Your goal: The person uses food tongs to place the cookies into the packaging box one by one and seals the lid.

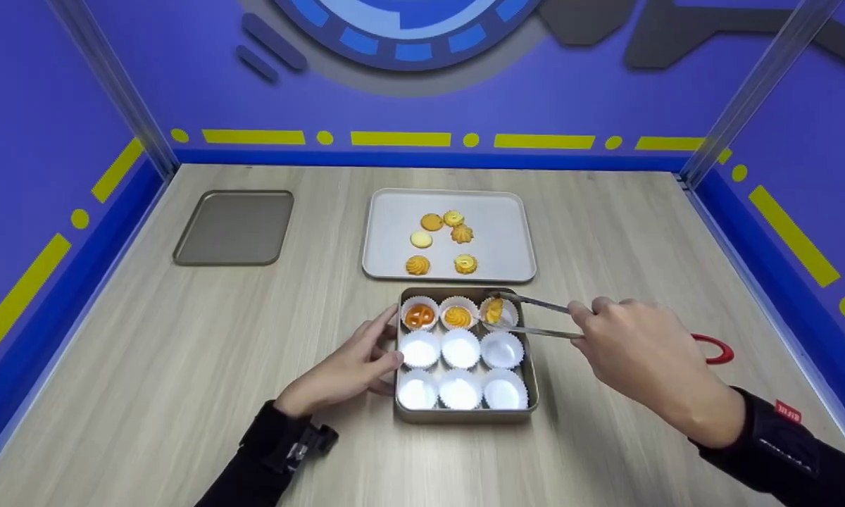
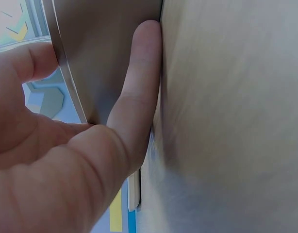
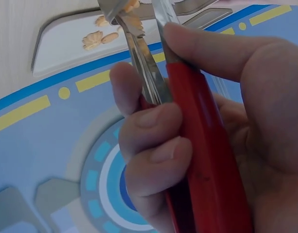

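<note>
My right hand (image 1: 641, 352) grips a pair of metal tongs (image 1: 546, 331) by their red handles (image 3: 202, 145), fingers curled round them. The tong tips reach into the far right paper cup (image 1: 508, 315) of a box (image 1: 465, 417), one on each side of a golden cookie (image 1: 493, 310). Fingers of my left hand (image 1: 345, 370) lie against the box's left outer wall (image 2: 100, 53), holding nothing. Beside that cup, the back row has a swirled cookie (image 1: 457, 317) in the middle cup and a glossy orange-topped cookie (image 1: 418, 315) in the left one. Several white cups (image 1: 460, 389) in front are empty.
Directly behind the box lies a light rectangular tray (image 1: 387, 243) bearing several cookies (image 1: 432, 222) of different shapes. A bare grey-brown square tray (image 1: 236, 229) is at the back left. Blue panels (image 1: 422, 113) enclose the wooden table (image 1: 310, 303) at the back and sides.
</note>
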Tool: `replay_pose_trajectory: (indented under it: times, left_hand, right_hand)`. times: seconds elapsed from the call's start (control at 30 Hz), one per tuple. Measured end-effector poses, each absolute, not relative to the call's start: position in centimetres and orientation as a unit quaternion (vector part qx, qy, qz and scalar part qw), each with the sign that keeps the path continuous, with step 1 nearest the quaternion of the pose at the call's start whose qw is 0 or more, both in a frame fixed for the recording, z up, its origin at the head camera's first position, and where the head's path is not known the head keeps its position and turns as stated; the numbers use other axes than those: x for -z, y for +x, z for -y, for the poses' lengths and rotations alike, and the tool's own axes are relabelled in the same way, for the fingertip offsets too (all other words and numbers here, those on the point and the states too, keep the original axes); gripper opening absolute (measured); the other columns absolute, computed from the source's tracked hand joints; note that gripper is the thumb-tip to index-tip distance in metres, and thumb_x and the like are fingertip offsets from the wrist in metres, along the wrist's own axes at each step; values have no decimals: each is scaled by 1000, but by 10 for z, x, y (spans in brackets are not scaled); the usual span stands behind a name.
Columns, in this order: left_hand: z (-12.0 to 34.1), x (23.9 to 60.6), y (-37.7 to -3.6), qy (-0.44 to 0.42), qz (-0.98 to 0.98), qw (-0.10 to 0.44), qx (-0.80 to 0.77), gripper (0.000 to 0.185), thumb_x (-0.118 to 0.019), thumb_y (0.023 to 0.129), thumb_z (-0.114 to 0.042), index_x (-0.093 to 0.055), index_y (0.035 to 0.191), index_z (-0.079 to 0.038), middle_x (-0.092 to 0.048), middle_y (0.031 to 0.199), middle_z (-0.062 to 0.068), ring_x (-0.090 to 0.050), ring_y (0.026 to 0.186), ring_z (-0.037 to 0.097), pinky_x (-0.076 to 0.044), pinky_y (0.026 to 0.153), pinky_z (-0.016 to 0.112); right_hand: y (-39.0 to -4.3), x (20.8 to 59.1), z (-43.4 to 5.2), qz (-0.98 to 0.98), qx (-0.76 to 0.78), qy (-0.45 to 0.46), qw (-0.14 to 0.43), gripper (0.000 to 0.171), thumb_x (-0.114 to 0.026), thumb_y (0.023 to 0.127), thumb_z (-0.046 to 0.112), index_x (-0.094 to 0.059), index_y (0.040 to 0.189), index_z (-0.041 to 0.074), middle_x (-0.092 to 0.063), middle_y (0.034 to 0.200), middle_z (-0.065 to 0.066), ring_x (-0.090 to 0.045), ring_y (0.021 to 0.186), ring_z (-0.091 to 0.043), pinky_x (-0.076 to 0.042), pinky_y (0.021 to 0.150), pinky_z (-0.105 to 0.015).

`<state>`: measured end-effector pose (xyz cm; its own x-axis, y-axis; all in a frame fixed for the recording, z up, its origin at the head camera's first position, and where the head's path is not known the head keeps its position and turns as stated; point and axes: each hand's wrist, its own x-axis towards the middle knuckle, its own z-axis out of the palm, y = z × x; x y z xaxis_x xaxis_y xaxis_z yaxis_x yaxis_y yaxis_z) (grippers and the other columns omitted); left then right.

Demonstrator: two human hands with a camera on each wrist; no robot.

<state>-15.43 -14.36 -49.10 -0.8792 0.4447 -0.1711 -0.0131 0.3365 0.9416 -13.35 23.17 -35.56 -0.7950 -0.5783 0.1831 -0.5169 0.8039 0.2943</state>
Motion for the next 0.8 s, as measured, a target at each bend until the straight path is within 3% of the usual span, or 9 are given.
replay_pose_trajectory:
  times: [0.43,0.6,0.8]
  left_hand:
    - [144,490,-154,131,-779,217,-573,87,-63,106,-24,-7,173,-20,-37,154,19,-56,114,28,-68,83,39]
    - [145,490,-153,127,-774,221,-580,88,-63,106,-24,-6,173,-21,-35,156,19,-54,116,29,-68,84,40]
    - [144,490,-154,137,-795,207,-554,87,-63,106,-27,-8,173,-21,-39,154,18,-55,114,26,-65,89,37]
  right_hand:
    - [-129,356,-223,927,139,307,165,22,-82,89,11,-64,92,0,-48,64,-6,-42,49,-21,-46,36,-33]
    - [-129,355,-217,914,150,324,194,24,-79,87,5,-56,83,1,-39,60,-5,-37,47,-20,-39,34,-31]
    - [-127,351,-216,912,154,327,195,28,-80,87,6,-54,81,1,-38,60,-4,-37,46,-20,-40,35,-31]
